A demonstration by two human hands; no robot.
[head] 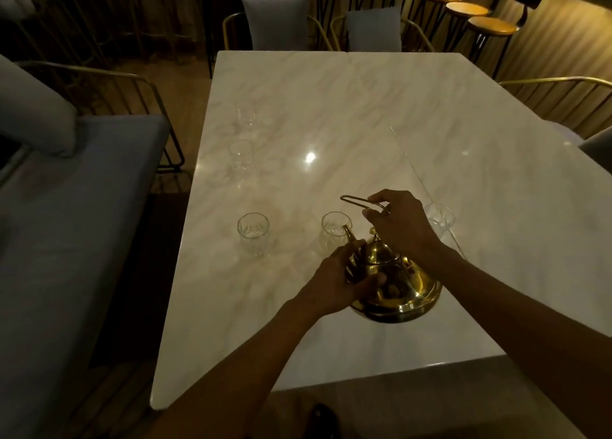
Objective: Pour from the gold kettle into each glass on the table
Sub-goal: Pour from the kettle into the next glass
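The gold kettle point(397, 286) stands on the white marble table point(364, 107), near its front edge. My right hand point(402, 226) grips the kettle's thin wire handle, which is raised above the lid. My left hand point(334, 281) presses against the kettle's left side by the spout. The spout tip points at a clear glass point(334, 233) just beyond it. Another glass point(253, 235) stands further left. A third glass point(440, 220) is partly hidden behind my right hand. Two more glasses point(241, 157) point(246, 117) stand along the left edge, further back.
A grey cushioned bench point(66, 223) runs along the table's left side. Gold-framed chairs with grey cushions point(278, 24) stand at the far end and one chair point(563, 97) at the right. Wooden bar stools point(490, 27) line the back right.
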